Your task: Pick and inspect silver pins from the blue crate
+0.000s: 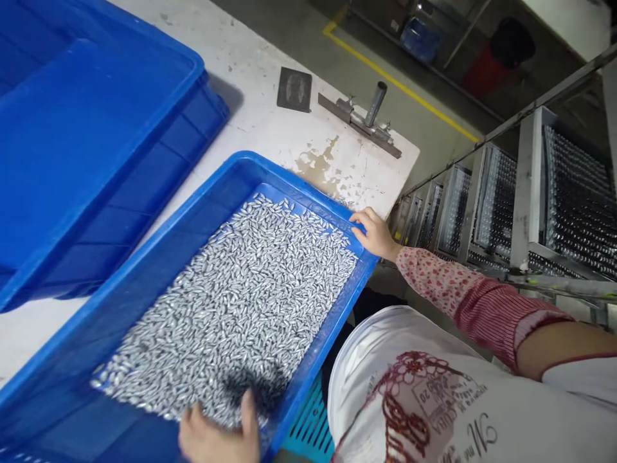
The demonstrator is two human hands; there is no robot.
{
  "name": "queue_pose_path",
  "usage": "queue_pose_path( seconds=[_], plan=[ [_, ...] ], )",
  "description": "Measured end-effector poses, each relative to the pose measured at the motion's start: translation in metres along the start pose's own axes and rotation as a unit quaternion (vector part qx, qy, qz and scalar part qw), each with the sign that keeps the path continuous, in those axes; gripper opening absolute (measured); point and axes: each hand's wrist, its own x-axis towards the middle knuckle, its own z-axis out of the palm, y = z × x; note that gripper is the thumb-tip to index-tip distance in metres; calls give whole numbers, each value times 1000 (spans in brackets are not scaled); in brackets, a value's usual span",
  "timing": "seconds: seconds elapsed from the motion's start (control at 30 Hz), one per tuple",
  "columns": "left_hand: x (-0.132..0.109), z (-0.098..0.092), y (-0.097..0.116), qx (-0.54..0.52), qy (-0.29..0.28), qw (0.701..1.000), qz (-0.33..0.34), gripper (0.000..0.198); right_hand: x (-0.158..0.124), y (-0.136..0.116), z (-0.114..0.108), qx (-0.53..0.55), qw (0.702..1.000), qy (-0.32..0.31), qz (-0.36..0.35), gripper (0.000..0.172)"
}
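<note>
A shallow blue tray (pixel 159 247) lies tilted across the table edge, holding a heap of several small silvery metal pieces (pixel 241 302). My left hand (pixel 219 434) grips the tray's near rim at the bottom of the view, thumb over the edge. My right hand (pixel 376 235), in a patterned sleeve cover, holds the tray's far right corner with fingers curled over the rim.
A larger blue crate (pixel 96 148) stands upside down at the left on the white worn table (pixel 270 128). A dark square plate (pixel 294 89) and a metal bracket with a tube (pixel 364 119) lie near the far edge. Racks of metal parts (pixel 554 193) stand at the right.
</note>
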Motion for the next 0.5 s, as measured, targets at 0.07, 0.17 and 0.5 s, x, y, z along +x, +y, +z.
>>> queue_pose_path(
  seconds=[0.07, 0.17, 0.5],
  plan=[
    [28, 27, 16, 33, -49, 996, 67, 95, 0, 0, 0, 7, 1000, -3, 1, 16],
    [60, 70, 34, 81, -70, 989, 101, 92, 0, 1, -1, 18, 1000, -12, -3, 16],
    [114, 164, 99, 112, -16, 994, 6, 96, -1, 1, -1, 27, 999, -21, -11, 17]
  ],
)
